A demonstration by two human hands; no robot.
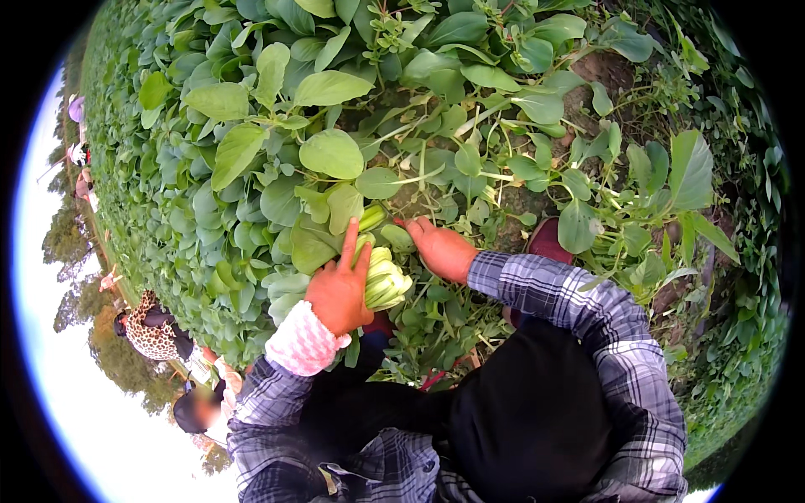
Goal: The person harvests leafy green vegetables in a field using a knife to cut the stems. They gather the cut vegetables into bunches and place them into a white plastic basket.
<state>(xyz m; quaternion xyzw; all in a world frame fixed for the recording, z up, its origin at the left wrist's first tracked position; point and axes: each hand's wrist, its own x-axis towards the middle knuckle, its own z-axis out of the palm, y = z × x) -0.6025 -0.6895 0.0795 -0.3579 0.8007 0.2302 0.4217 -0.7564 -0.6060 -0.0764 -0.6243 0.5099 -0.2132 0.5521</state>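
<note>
My left hand point(335, 293), with a pink cuff at the wrist, grips a bunch of leafy greens point(384, 277) with pale green stems toward the right, two fingers stretched over the leaves. Just above it is another green stalk point(369, 218) among the leaves. My right hand point(440, 247) reaches down into the plants beside that stalk, its fingers partly curled, their tips low among small leaves; what they hold, if anything, is hidden.
Dense leafy plants point(184, 210) surround me, with soil point(599, 75) showing between some. My maroon shoe point(545, 235) is beside my right sleeve. Other people point(155, 331) are at the left along the field edge, with trees point(71, 235) behind them.
</note>
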